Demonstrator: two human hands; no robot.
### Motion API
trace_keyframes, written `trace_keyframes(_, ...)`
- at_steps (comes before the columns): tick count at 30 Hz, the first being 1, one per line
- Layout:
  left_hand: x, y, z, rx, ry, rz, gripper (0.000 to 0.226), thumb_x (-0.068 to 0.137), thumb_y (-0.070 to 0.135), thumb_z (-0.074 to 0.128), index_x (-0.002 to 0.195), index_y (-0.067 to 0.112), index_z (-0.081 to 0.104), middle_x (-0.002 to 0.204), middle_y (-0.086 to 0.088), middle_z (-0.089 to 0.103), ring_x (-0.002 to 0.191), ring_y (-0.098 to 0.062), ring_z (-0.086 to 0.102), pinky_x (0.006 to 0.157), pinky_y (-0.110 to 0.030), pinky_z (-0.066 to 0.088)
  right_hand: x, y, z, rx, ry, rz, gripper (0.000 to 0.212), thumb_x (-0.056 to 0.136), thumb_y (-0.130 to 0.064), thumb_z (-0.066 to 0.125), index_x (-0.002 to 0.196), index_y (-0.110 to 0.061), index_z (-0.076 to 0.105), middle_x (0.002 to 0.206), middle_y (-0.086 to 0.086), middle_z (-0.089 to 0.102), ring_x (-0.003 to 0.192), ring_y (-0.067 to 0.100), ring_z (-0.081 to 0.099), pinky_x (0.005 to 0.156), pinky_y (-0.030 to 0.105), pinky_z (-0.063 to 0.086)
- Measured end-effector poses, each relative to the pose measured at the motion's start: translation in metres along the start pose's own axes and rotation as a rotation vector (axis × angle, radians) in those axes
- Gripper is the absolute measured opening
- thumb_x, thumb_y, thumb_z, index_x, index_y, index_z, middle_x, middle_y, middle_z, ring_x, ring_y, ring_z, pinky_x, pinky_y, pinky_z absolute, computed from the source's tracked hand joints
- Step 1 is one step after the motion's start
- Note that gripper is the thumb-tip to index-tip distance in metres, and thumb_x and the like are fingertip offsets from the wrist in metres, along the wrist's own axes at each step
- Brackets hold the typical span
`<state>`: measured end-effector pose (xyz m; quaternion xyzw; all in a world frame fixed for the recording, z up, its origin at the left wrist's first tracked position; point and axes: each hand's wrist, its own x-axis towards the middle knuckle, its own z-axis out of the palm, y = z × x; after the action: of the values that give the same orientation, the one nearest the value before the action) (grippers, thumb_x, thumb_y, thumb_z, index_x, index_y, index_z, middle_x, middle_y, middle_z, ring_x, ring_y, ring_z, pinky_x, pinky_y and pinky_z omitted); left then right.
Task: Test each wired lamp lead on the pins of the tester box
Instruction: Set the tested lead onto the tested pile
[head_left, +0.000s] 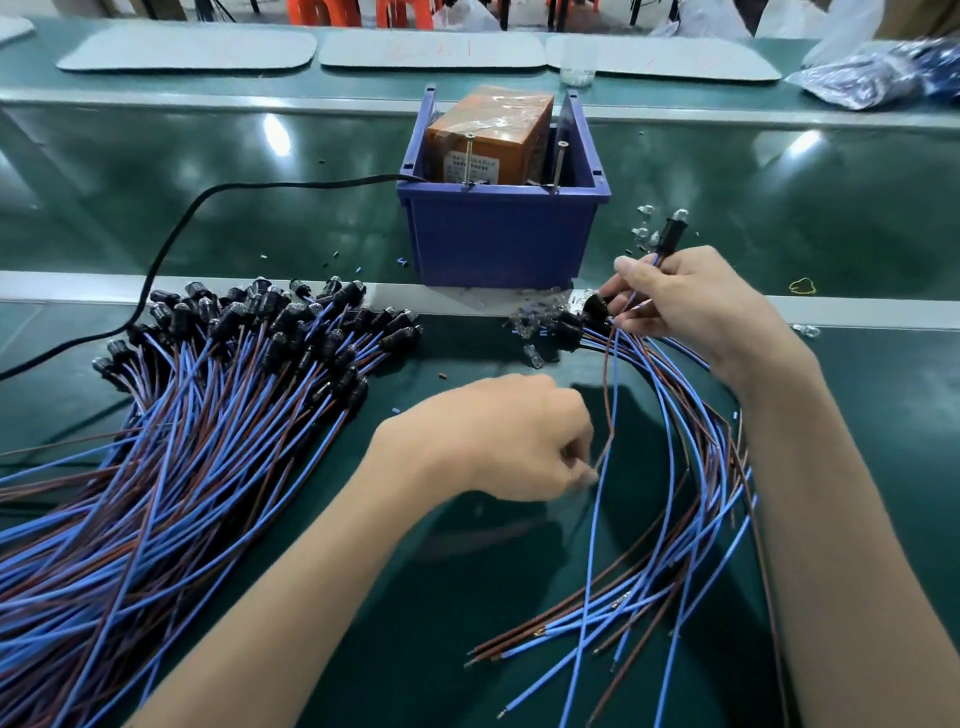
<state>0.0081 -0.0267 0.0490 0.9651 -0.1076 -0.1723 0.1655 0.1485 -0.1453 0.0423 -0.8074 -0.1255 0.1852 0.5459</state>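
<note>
Head view: the right hand (701, 306) is curled around one blue-and-brown wired lamp lead (669, 236) just below its black socket. The clear bulb stands above the knuckles, near the right wall of the blue plastic bin (498, 239). The left hand (498, 441), fingers curled, appears to pinch the brown wire (609, 405) of that lead lower down; the fingertips are blurred. Judged purpose: to separate the wire's free end from the small fan of leads (691, 467) on the right of the green bench (467, 597).

The orange tester box (488, 140) sits inside the bin at far centre, which keeps it from sliding. Its two upright metal pins (469, 158) rise at the near edge, facing the operator. The black power cable (171, 244) runs off to the left. The large pile of leads (218, 395) lies on the left, apart from the right-hand group, probably to keep two batches separate.
</note>
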Motion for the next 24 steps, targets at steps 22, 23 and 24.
trace_keyframes(22,-0.037,-0.084,-0.036,0.216,0.287,-0.871,0.046,0.066,0.053,0.080,0.099,0.022,0.068,0.081,-0.003,0.053,0.086,-0.029,0.059,0.070,-0.032,0.040,0.001,0.011,-0.008,-0.726,-0.017,0.086,0.021,0.074,-0.025,0.080,0.061,-0.015,0.066,0.050,-0.009,0.066,0.076,0.012,0.067,0.084,0.030,0.052)
trace_keyframes(23,-0.038,-0.087,-0.036,0.199,0.285,-0.894,0.046,0.065,0.052,0.081,0.099,0.023,0.069,0.086,-0.004,0.057,0.091,-0.030,0.061,0.071,-0.032,0.039,0.000,0.010,-0.009,-0.743,-0.013,0.093,0.021,0.073,-0.026,0.081,0.063,-0.015,0.066,0.052,-0.007,0.067,0.080,0.014,0.067,0.086,0.032,0.052)
trace_keyframes(24,-0.038,-0.089,-0.035,0.189,0.279,-0.908,0.045,0.064,0.050,0.082,0.098,0.024,0.069,0.091,-0.005,0.061,0.096,-0.030,0.061,0.072,-0.033,0.039,0.000,0.010,-0.009,-0.755,-0.008,0.093,0.021,0.073,-0.028,0.081,0.065,-0.015,0.067,0.056,-0.005,0.069,0.084,0.017,0.066,0.086,0.034,0.052)
